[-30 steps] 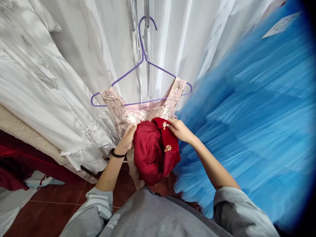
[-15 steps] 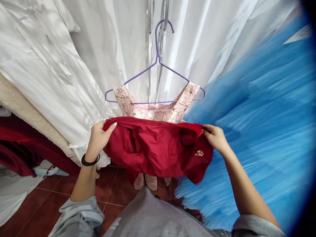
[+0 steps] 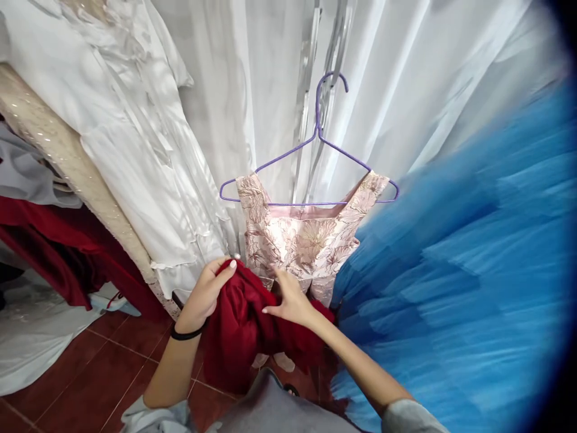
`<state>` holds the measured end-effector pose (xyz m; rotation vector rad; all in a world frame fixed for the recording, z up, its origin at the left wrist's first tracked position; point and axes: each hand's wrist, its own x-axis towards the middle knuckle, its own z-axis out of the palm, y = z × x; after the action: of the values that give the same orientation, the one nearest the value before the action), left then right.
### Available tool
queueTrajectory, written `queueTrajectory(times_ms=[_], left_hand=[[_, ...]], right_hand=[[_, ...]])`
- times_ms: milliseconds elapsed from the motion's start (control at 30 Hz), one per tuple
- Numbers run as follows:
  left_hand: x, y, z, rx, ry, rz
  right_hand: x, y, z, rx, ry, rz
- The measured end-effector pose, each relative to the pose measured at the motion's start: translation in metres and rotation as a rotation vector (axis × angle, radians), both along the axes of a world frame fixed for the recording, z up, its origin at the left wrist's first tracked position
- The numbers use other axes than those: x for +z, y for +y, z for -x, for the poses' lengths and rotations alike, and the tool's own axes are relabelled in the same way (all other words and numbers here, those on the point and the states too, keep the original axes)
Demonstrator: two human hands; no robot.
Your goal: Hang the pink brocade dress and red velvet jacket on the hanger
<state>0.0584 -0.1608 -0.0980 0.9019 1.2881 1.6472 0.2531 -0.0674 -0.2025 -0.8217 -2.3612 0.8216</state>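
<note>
A dark red garment (image 3: 243,325) hangs bunched in front of me, its folds gathered toward the left. My left hand (image 3: 205,297) grips its upper edge, thumb on top, with a black band on the wrist. Against the cloth's right part is my right hand (image 3: 293,300), thumb and fingers spread apart, slightly blurred. Whether its fingers press the fabric is hard to see. Just beyond, a pink floral brocade dress (image 3: 311,240) hangs by its straps on a purple hanger (image 3: 318,120). The red cloth and my hands cover part of the dress's lower portion.
White garments (image 3: 148,150) hang at the left, beside a beige sparkly one (image 3: 76,156). Dark red clothes (image 3: 54,252) lie further left. Layered blue tulle (image 3: 460,270) fills the right side. White curtains (image 3: 270,90) hang behind; red tiles (image 3: 121,361) cover the floor.
The red garment, stretched wide between both hands before, is now bunched. My right hand has let go of its right edge and moved left, near my left hand. The view has shifted left.
</note>
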Motion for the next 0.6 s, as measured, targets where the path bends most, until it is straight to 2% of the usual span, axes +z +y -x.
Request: queueTrajectory(times_ms=[67,100,167,200,233,300,367,433,500,533,600], left_hand=[[-0.003,-0.014,0.006,0.079,-0.062,0.033],[-0.002,-0.021,0.012,0.149,-0.095,0.047],[0.003,-0.039,0.028,0.32,-0.16,0.063],[0.009,-0.049,0.037,0.412,-0.183,0.056],[0.016,-0.06,0.045,0.5,-0.189,0.035],[0.035,-0.085,0.055,0.652,-0.125,-0.06],[0.056,-0.107,0.058,0.757,0.041,-0.198],[0.076,-0.12,0.06,0.813,0.255,-0.297],[0.091,-0.116,0.069,0.873,0.471,-0.32],[0.095,-0.108,0.078,0.896,0.572,-0.304],[0.099,-0.082,0.102,0.904,0.714,-0.272]], right_hand=[[-0.019,0.001,0.041,0.224,-0.091,0.212],[-0.022,0.003,0.059,0.326,-0.132,0.26],[-0.013,0.011,0.091,0.478,-0.236,0.218],[0.002,0.016,0.106,0.528,-0.294,0.143],[0.022,0.021,0.121,0.568,-0.342,0.051],[0.08,0.032,0.149,0.601,-0.318,-0.155],[0.15,0.042,0.174,0.553,-0.087,-0.364],[0.221,0.05,0.194,0.412,0.147,-0.561],[0.278,0.058,0.209,0.253,0.278,-0.778],[0.299,0.064,0.215,0.2,0.28,-0.873],[0.324,0.08,0.226,0.181,0.13,-0.98]])
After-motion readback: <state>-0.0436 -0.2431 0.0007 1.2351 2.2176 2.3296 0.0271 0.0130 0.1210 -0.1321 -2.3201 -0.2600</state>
